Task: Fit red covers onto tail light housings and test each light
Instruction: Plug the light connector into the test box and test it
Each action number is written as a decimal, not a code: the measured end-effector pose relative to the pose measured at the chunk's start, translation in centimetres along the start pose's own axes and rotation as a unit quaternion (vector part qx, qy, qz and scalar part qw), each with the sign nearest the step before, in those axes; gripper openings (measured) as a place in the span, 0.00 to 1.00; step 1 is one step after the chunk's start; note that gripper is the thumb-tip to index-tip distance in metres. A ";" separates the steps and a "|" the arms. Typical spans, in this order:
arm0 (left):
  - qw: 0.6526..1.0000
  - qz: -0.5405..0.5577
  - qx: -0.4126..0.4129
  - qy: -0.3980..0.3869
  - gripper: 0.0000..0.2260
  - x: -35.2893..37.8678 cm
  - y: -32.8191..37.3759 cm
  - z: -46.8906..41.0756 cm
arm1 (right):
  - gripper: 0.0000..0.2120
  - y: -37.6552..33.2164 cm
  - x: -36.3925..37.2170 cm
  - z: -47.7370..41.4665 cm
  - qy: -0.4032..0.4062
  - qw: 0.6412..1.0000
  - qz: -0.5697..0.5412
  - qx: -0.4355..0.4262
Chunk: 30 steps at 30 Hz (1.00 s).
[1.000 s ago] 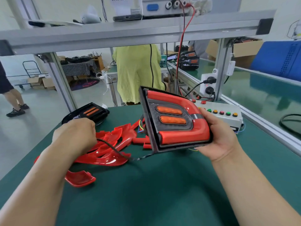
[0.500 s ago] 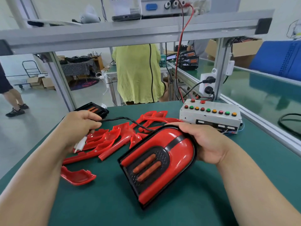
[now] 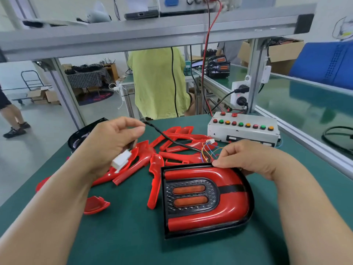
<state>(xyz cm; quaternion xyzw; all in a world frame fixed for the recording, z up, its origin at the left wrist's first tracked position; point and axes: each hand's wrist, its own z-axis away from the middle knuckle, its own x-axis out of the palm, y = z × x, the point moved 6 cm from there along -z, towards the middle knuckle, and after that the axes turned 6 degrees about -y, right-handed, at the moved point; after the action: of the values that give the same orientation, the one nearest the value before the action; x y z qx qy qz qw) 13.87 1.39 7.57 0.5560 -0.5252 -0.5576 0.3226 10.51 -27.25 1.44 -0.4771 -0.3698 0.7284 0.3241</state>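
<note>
The tail light [image 3: 207, 222] lies face up on the green mat [image 3: 124, 241] just in front of you, its red cover [image 3: 234, 211] seated around the dark centre panel with the two orange lenses. Your right hand [image 3: 250, 159] pinches its far rim, right where the thin coloured wires [image 3: 207, 151] come out (whether a wire is caught in that pinch, I cannot tell). Your left hand [image 3: 112, 144] is curled round the black cable [image 3: 172, 139], lifted off the mat, with the white connector [image 3: 122, 161] sticking out below your palm. The main risk is strain: the cable runs in a raised line from your left hand to those fine wires, so a tug toward the test box [image 3: 242, 133] is likely to pull on the joints or drag the light across the mat. The cable also crosses the loose red covers [image 3: 145, 155] heaped between your hands, so it could snag one or sweep it off the edge. The connector faces away from the box, so turn it before plugging. Forcing it in skewed could bend a pin and give a false failed test.
</note>
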 end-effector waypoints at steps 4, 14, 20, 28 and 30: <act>0.997 0.047 -0.015 -0.055 0.03 4.6 1.3 -0.6 | 0.14 -1.6 -2.5 0.5 0.213 0.970 0.089 -0.081; 0.963 0.192 -0.128 -0.142 0.07 13.4 2.7 -3.9 | 0.12 -4.3 -0.8 0.4 0.138 0.890 -0.255 -0.352; 0.981 -0.167 -0.085 -0.054 0.06 11.1 4.0 -8.4 | 0.05 -2.0 -0.2 -1.7 0.130 0.936 -0.239 -0.224; 0.946 -0.103 0.043 -0.304 0.16 17.3 2.5 -7.8 | 0.09 -0.3 -0.2 -3.1 0.115 0.927 -0.328 -0.138; 0.977 -0.045 -0.007 -0.210 0.14 17.0 1.1 -9.4 | 0.08 0.1 -0.5 -3.3 0.134 0.921 -0.343 -0.123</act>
<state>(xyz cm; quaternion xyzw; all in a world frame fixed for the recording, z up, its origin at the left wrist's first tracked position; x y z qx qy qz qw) 19.67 -17.03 5.38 0.4479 -0.5515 -0.6794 0.1835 13.77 -26.96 0.73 -0.4501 -0.5510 0.4504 0.5394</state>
